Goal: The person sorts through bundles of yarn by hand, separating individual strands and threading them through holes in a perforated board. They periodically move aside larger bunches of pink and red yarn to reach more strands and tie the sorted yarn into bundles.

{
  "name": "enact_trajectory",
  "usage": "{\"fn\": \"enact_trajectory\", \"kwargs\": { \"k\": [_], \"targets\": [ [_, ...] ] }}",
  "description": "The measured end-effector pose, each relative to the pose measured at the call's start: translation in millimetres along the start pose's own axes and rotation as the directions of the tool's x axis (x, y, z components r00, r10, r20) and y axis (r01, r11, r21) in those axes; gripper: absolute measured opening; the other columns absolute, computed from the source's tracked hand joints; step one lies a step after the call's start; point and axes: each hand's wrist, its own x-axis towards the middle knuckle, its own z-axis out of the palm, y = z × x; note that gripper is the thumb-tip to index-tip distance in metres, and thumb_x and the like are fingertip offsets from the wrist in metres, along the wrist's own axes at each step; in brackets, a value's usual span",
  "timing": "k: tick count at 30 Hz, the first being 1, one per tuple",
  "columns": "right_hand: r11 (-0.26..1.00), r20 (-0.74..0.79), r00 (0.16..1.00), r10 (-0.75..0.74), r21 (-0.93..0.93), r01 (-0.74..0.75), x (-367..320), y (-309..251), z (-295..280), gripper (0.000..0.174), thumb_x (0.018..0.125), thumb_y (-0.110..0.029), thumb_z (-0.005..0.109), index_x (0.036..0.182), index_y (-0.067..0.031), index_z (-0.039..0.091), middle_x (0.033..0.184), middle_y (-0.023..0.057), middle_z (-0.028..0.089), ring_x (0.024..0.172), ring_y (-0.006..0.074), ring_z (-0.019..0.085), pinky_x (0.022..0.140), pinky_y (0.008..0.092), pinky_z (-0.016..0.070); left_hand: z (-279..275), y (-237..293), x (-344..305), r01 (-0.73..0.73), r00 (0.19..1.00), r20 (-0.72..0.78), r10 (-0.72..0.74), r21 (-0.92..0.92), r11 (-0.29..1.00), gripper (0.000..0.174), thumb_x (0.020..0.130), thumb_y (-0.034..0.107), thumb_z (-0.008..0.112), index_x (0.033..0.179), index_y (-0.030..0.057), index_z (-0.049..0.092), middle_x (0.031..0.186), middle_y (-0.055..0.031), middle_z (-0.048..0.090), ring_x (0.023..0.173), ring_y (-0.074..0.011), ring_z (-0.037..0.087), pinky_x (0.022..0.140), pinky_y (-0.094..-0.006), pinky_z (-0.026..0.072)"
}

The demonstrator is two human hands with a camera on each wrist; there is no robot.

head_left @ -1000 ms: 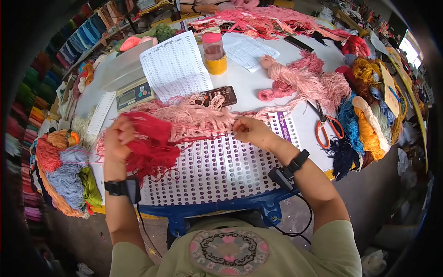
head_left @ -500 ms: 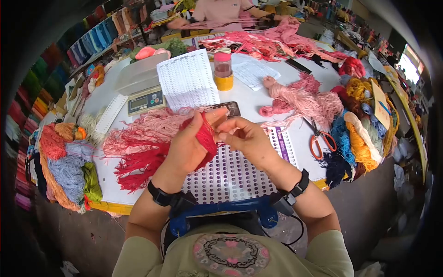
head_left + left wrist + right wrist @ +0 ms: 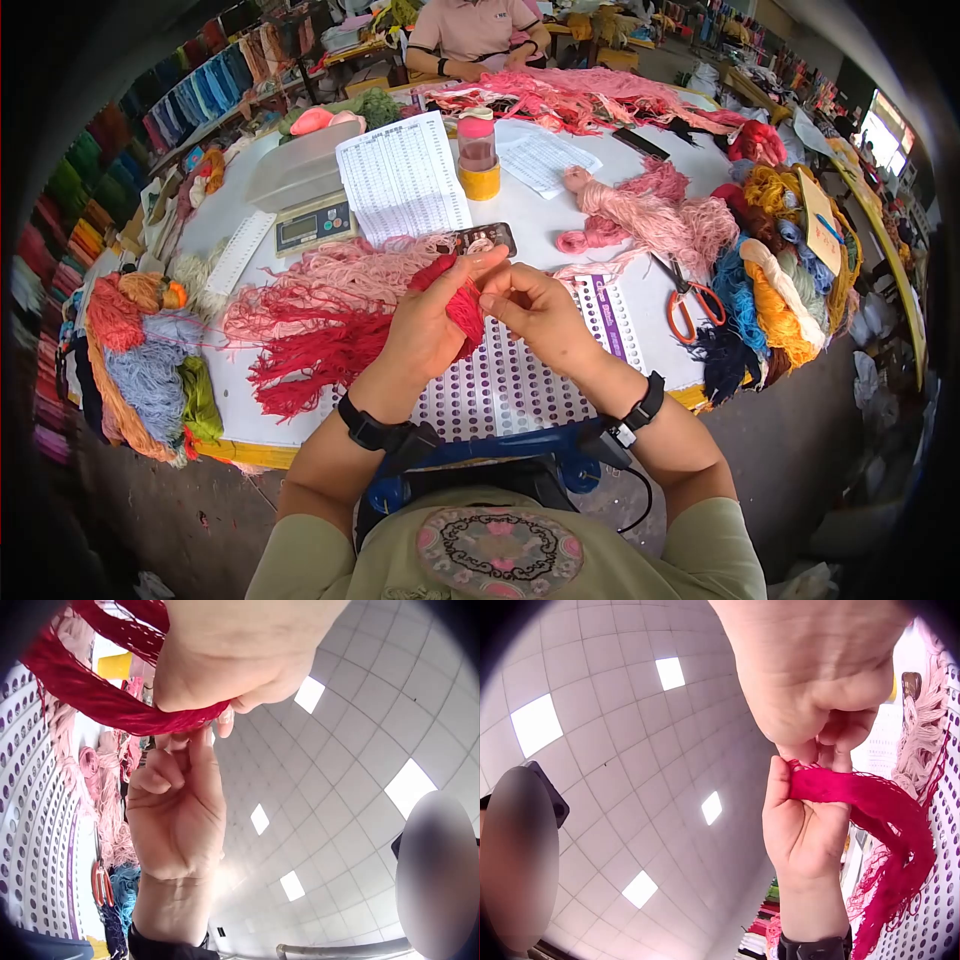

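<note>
A crimson yarn bundle [image 3: 330, 345] trails left over the perforated board [image 3: 500, 385], its upper end looped over the left hand [image 3: 425, 325]. That hand grips the bundle between thumb and palm, as the right wrist view shows the yarn [image 3: 892, 810] across the left hand [image 3: 810, 832]. The right hand [image 3: 545, 315] meets it at the fingertips, thumb and forefinger pinching at the yarn's end; the left wrist view shows the right hand [image 3: 176, 817] with curled fingers under the crimson loop [image 3: 112, 701]. Pale pink yarn [image 3: 340, 270] lies behind the bundle.
A phone [image 3: 485, 238], scale [image 3: 315, 225], printed sheet [image 3: 400, 175] and bottle [image 3: 478, 150] stand beyond the hands. Orange-handled scissors [image 3: 690, 305] and pink skeins [image 3: 650, 220] lie to the right. Coloured yarn heaps [image 3: 155, 365] line the table edges. Another person [image 3: 475, 35] sits across.
Compared with a second ago, the left hand has come from the left to meet the right hand, bringing the crimson yarn's end. Over the last half second both hands have barely shifted.
</note>
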Motion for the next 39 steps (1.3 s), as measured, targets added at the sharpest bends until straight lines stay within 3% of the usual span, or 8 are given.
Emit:
{"fn": "enact_trajectory", "kwargs": {
  "k": [9, 12, 15, 18, 22, 25, 31, 39],
  "targets": [
    [0.726, -0.284, 0.956, 0.077, 0.673, 0.142, -6.8, -5.4, -65.4, 0.015, 0.094, -0.021, 0.054, 0.089, -0.0077, 0.057, 0.102, 0.0101, 0.064, 0.098, 0.0226, 0.061, 0.097, 0.0364, 0.0449, -38.3, 27.8, 6.7, 0.004, 0.952, -0.304, -0.031, -0.089, 0.996, 0.026, 0.095, 0.018, 0.050, 0.109, -0.0034, 0.056, 0.117, -0.0208, 0.061, 0.104, -0.0272, 0.063, 0.075, -0.0247, 0.0524],
    [0.783, -0.464, 0.884, 0.054, 0.570, 0.252, -33.7, 1.8, -165.8, 0.019, 0.096, -0.022, 0.051, 0.083, -0.0082, 0.056, 0.073, 0.0015, 0.057, 0.070, 0.0133, 0.060, 0.074, 0.0270, 0.0510, -98.3, 70.3, 3.3, -0.098, 0.893, -0.437, 0.113, 0.056, 0.994, 0.022, 0.093, 0.013, 0.051, 0.106, -0.0027, 0.060, 0.086, -0.0046, 0.065, 0.063, -0.0013, 0.054, 0.046, -0.0129, 0.0390],
    [0.768, -0.797, 0.602, -0.051, 0.354, 0.534, -80.3, 28.5, -301.0, 0.011, 0.095, -0.014, 0.047, 0.085, -0.0113, 0.053, 0.070, -0.0021, 0.050, 0.059, 0.0060, 0.046, 0.054, 0.0187, 0.0415, -139.1, 105.9, -11.9, -0.347, 0.742, -0.644, 0.186, -0.132, 0.928, 0.017, 0.093, 0.012, 0.051, 0.103, -0.0008, 0.058, 0.102, -0.0101, 0.066, 0.064, -0.0052, 0.058, 0.039, -0.0141, 0.0372],
    [0.942, -0.832, 0.471, -0.295, -0.168, 0.292, -59.2, 18.6, -281.0, 0.011, 0.094, -0.012, 0.044, 0.093, -0.0114, 0.055, 0.070, -0.0042, 0.047, 0.056, 0.0038, 0.042, 0.050, 0.0179, 0.0379, -135.4, 81.5, -1.6, -0.148, 0.889, -0.456, 0.051, -0.181, 0.972, 0.014, 0.090, 0.010, 0.055, 0.100, 0.0003, 0.057, 0.095, -0.0071, 0.064, 0.058, -0.0028, 0.052, 0.037, -0.0135, 0.0330],
    [0.992, -0.175, 0.984, 0.017, -0.119, -0.038, 1.6, 69.3, -151.4, 0.018, 0.087, 0.000, 0.045, 0.099, -0.0066, 0.056, 0.072, -0.0044, 0.050, 0.063, 0.0073, 0.048, 0.055, 0.0244, 0.0415, -87.3, -9.3, 37.0, 0.455, 0.848, -0.238, -0.473, -0.129, 0.881, 0.014, 0.087, 0.009, 0.060, 0.096, -0.0026, 0.061, 0.082, -0.0049, 0.061, 0.056, -0.0011, 0.046, 0.038, -0.0141, 0.0288],
    [0.763, -0.003, 0.996, 0.084, -0.643, -0.066, 8.4, 71.3, -73.2, 0.007, 0.088, -0.014, 0.053, 0.091, -0.0092, 0.056, 0.080, 0.0168, 0.062, 0.078, 0.0354, 0.062, 0.070, 0.0426, 0.0483, -64.6, -56.9, 42.8, 0.585, 0.804, -0.299, -0.515, 0.240, 0.774, 0.017, 0.084, 0.012, 0.065, 0.087, -0.0050, 0.064, 0.079, -0.0076, 0.063, 0.055, -0.0057, 0.049, 0.039, -0.0183, 0.0280],
    [0.780, 0.054, 0.995, 0.081, -0.625, -0.029, 14.0, 98.0, -64.2, 0.008, 0.089, -0.016, 0.053, 0.091, -0.0093, 0.056, 0.079, 0.0155, 0.062, 0.075, 0.0348, 0.061, 0.066, 0.0434, 0.0471, -54.7, -81.4, 39.0, 0.358, 0.932, -0.280, -0.229, 0.802, 0.477, 0.011, 0.082, 0.011, 0.063, 0.085, 0.0001, 0.063, 0.073, -0.0054, 0.062, 0.052, -0.0091, 0.050, 0.044, -0.0208, 0.0339],
    [0.860, 0.002, 1.000, 0.019, -0.510, -0.015, 13.0, 101.6, -65.0, 0.007, 0.090, -0.008, 0.056, 0.094, -0.0059, 0.050, 0.069, 0.0066, 0.057, 0.059, 0.0146, 0.055, 0.057, 0.0298, 0.0458, -55.4, -89.9, 49.5, 0.483, 0.868, -0.322, -0.377, 0.378, 0.790, 0.009, 0.084, 0.005, 0.061, 0.080, -0.0027, 0.061, 0.062, -0.0033, 0.054, 0.048, -0.0085, 0.045, 0.041, -0.0224, 0.0296]
  ]
}}
